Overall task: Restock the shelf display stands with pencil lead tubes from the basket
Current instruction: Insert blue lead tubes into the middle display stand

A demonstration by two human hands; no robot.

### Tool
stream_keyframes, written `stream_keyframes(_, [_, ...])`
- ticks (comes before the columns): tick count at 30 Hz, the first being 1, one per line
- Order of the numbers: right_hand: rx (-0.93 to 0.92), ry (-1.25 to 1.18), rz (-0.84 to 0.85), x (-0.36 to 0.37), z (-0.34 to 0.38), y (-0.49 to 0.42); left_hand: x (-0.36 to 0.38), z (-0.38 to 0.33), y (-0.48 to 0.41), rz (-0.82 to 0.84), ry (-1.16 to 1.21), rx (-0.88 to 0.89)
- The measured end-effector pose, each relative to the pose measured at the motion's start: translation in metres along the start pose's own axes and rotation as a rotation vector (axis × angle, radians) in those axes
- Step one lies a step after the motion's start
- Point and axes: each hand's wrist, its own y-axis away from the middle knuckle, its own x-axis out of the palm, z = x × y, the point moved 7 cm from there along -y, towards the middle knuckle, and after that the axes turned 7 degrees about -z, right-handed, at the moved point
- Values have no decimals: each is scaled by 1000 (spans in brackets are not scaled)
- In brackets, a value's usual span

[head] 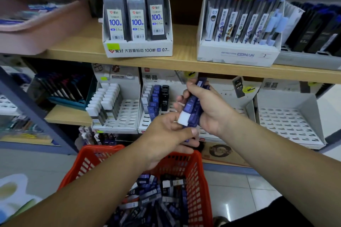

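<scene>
**Stationery aisle: both hands on one bundle of lead tubes**

Shop shelving. A wood shelf (184,61) runs across the upper frame, and there's pale tiled floor (239,199) at btm right.

Frame ctr: the right hand (210,110) is wrapped round a bundle of blue lead tubes (193,105). The bundle is tilted, top end toward upper right, just under the shelf edge. The left hand (166,134) meets it from below-left, thumb & fingers pinching the bundle's lower end at a white cap (183,119). The hands are close together, both clamped on the same bundle.

Btm ctr, below the hands: a red basket (196,177) w/ a loose heap of spare tubes (156,201), mostly blue, some black or white-capped.

Behind the hands, lower shelf level:
- The middle stand (158,77) is white slotted card. Blue & black stocked tubes (156,97) stand upright in its left rows, some marked "HB 0.5".
- Left of it, a second stand (129,114) has grey white-capped tubes (105,101) in two rows on its left side.
- At right of frame is a third slotted stand (287,125).

On the shelf above:
- Upper ctr: a white box (138,50) w/ three dark "100" 0.7 packs.
- Upper right: a Conan box (238,55) of slim tubes w/ blue, red & green caps.
- Further right: dark packs (317,29).
- Upper left: a blurred pink tray (36,29).
</scene>
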Motion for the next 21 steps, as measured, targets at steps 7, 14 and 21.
stream_keyframes(7, [102,27,53,16,-23,-5,-31,12,0,-27,173,-131])
stream_keyframes(14, [2,72,-95,6,-14,-18,-88,8,1,-251,-274,2])
stream_keyframes(21, [-411,784,64,34,2,7,-124,1,19,-260,-244,12])
